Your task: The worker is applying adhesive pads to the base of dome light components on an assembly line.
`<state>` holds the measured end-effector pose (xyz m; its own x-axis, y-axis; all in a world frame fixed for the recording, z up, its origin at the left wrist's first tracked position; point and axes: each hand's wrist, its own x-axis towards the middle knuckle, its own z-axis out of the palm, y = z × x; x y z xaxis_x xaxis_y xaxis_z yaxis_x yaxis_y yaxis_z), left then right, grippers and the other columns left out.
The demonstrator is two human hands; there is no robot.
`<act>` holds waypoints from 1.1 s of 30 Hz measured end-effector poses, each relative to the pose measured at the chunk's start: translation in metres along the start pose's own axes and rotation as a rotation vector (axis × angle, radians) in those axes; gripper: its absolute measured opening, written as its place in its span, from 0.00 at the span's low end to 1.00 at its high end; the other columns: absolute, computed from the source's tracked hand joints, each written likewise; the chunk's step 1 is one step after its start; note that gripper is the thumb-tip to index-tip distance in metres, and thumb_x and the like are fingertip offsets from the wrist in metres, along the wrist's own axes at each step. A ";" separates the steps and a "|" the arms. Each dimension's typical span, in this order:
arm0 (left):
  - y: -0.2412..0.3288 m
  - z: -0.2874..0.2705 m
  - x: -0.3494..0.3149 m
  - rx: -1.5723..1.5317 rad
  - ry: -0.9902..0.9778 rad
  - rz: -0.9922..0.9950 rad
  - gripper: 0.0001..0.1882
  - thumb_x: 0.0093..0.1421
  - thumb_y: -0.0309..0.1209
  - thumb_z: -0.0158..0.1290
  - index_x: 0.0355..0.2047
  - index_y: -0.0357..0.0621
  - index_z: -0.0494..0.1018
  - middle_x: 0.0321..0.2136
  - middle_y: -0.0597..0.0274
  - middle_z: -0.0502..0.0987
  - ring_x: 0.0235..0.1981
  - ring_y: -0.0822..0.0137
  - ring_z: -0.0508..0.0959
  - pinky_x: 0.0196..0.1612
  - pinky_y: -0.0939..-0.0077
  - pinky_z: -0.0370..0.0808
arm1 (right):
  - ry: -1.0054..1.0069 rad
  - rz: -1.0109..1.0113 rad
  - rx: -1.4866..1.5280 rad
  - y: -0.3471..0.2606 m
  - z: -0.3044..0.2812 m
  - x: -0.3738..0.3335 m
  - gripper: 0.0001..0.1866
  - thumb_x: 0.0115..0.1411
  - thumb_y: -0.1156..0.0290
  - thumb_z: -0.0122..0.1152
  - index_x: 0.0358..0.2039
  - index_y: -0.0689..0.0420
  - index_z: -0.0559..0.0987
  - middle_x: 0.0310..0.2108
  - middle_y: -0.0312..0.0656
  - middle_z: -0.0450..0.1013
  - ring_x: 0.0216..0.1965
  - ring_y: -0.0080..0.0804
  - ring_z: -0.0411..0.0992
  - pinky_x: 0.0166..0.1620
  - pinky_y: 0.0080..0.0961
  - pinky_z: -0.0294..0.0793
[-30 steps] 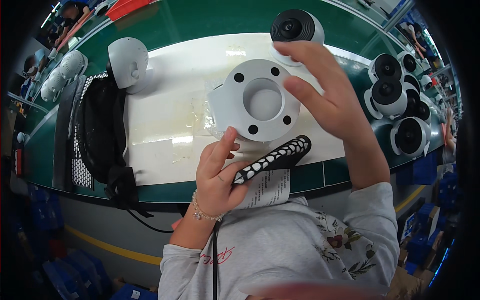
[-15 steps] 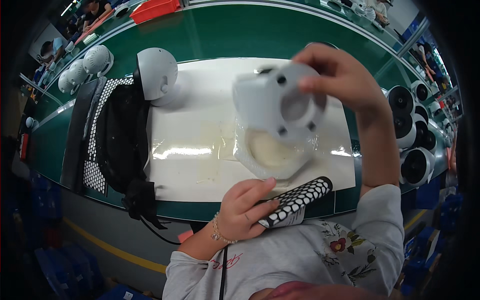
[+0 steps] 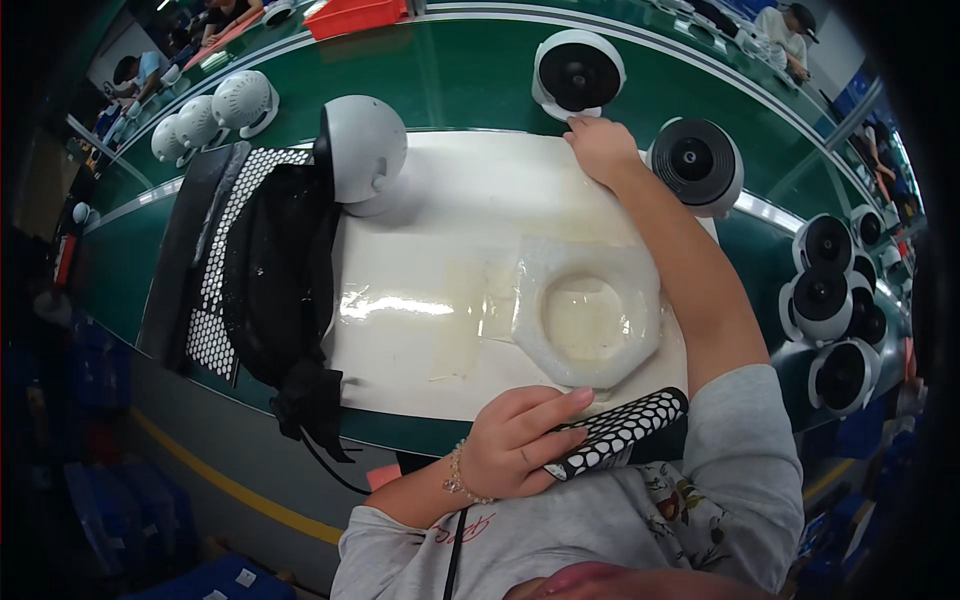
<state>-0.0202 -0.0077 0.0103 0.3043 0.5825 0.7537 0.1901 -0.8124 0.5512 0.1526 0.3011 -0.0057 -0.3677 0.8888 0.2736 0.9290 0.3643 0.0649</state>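
My left hand [image 3: 520,440] is closed around one end of a narrow black-and-white honeycomb-patterned piece [image 3: 632,428], held at the near table edge. At the far side, my right hand [image 3: 606,152] has its fingertips at the base of a white round desk fan [image 3: 580,75] with a black front. That fan stands upright on the green table; part of my grip is hidden behind the hand. Between my arms, a white octagonal ring [image 3: 530,330] wrapped in clear tape lies on the pale board [image 3: 440,210].
Another fan [image 3: 695,165] stands right of my right hand. Several fans [image 3: 828,245] crowd the right side. On the left are a white round unit [image 3: 365,150], a black cloth bundle [image 3: 275,270] and a honeycomb sheet [image 3: 213,330]. A red bin [image 3: 355,15] sits beyond.
My right hand has carried the fan from above the ring to the far side, where it now stands upright. The left hand keeps the honeycomb piece. The view has shifted slightly.
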 end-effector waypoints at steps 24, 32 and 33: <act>0.002 0.011 -0.005 -0.027 0.054 -0.176 0.13 0.37 0.20 0.58 0.27 0.38 0.71 0.38 0.55 0.74 0.30 0.62 0.74 0.33 0.72 0.71 | 0.285 0.165 0.035 0.056 -0.046 -0.163 0.22 0.50 0.60 0.59 0.44 0.54 0.70 0.43 0.40 0.65 0.48 0.35 0.60 0.51 0.36 0.53; 0.012 0.009 -0.020 -0.194 0.088 -0.378 0.13 0.49 0.22 0.55 0.35 0.31 0.69 0.31 0.57 0.74 0.31 0.71 0.73 0.35 0.81 0.69 | 0.671 -0.096 0.151 0.033 -0.122 -0.189 0.14 0.47 0.73 0.63 0.36 0.58 0.74 0.29 0.39 0.72 0.29 0.34 0.70 0.34 0.26 0.68; 0.014 0.010 -0.025 -0.265 0.170 -0.438 0.12 0.49 0.22 0.54 0.34 0.32 0.70 0.31 0.57 0.74 0.31 0.71 0.73 0.36 0.81 0.69 | 0.670 -0.104 0.161 0.023 -0.136 -0.193 0.14 0.47 0.73 0.63 0.36 0.58 0.74 0.29 0.39 0.72 0.29 0.34 0.70 0.34 0.26 0.68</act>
<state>-0.0160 -0.0334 -0.0043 0.0897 0.8792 0.4679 0.0166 -0.4711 0.8819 0.2502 0.0999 0.0737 -0.3014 0.5029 0.8101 0.8535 0.5211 -0.0060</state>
